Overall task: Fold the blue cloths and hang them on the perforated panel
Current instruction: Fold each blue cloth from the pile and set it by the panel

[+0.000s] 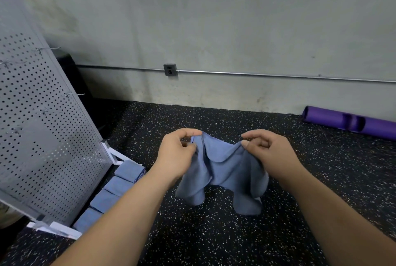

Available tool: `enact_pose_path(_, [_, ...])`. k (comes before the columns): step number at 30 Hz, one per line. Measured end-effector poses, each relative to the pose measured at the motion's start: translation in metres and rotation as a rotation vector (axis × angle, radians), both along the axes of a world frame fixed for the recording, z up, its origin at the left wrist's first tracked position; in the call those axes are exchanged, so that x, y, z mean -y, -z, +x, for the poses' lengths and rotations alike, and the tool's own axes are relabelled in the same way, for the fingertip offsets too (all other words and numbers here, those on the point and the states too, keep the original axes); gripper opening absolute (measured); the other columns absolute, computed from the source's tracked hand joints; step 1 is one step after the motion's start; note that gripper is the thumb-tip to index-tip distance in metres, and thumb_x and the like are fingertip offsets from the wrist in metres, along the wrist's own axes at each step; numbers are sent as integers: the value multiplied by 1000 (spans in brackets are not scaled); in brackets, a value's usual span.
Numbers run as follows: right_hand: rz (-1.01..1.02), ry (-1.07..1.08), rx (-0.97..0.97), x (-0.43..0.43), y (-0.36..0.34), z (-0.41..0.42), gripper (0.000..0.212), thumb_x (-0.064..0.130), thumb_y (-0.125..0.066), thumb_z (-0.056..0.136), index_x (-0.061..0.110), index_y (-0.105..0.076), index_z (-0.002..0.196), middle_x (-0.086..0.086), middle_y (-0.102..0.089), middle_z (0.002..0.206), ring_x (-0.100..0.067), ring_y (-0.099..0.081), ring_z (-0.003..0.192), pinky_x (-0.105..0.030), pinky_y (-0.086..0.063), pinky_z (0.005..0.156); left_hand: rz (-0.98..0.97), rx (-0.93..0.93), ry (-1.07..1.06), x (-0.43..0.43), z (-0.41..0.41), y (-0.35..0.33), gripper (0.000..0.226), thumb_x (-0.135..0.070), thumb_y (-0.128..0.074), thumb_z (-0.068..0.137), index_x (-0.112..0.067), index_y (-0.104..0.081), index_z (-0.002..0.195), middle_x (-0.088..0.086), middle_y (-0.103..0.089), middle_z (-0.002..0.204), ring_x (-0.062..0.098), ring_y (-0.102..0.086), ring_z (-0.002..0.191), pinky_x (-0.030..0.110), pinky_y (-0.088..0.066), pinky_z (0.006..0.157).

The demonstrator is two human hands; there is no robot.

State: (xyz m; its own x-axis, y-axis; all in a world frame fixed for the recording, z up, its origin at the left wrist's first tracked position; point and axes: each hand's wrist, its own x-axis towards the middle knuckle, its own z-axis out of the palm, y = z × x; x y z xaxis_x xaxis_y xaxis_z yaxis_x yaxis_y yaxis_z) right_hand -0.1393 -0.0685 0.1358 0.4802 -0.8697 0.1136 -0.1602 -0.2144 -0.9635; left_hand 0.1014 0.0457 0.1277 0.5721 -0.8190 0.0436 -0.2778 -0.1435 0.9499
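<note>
Left hand [175, 154] and right hand [270, 152] are each pinching a top corner of the cloth [225, 171], which is hanging between them.

Blue cloth [225, 171]; black floor [214, 233] flecked white; grey panel [42, 137] dotted with holes; purple mat [347, 122].
</note>
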Motion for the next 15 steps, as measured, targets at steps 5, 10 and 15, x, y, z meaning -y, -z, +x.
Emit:
enact_pose_path(5, [-73,-82,-130,-11,10,14,29,11,-71,100,37,-83,97,-5,-79,89,-35,-65,74,-47,-58,73,-40,-124,60,1,-13,-3,45,7,-62,94,-31,-79,113,-3,-78,83,19,-52,64,36,-49,64])
enact_pose_path(10, [-106,-136,-217,-26,19,24,17,26,-84,89,40,-82,99,6,-67,72,-6,-55,65,-29,-52,68,-67,-230,119,4,-21,-1,42,3,-66,97,-30,-79,119,-1,-69,74,20,-44,66,36,-40,67])
enact_pose_path(15, [-221,-96,-318,-39,19,28,20,42,-90,83,36,-78,98,6,-71,78,-10,-66,75,-17,-52,68,-109,-316,159,3,-27,-6,42,7,-67,96,-24,-79,122,6,-78,112,11,-63,78,20,-50,66])
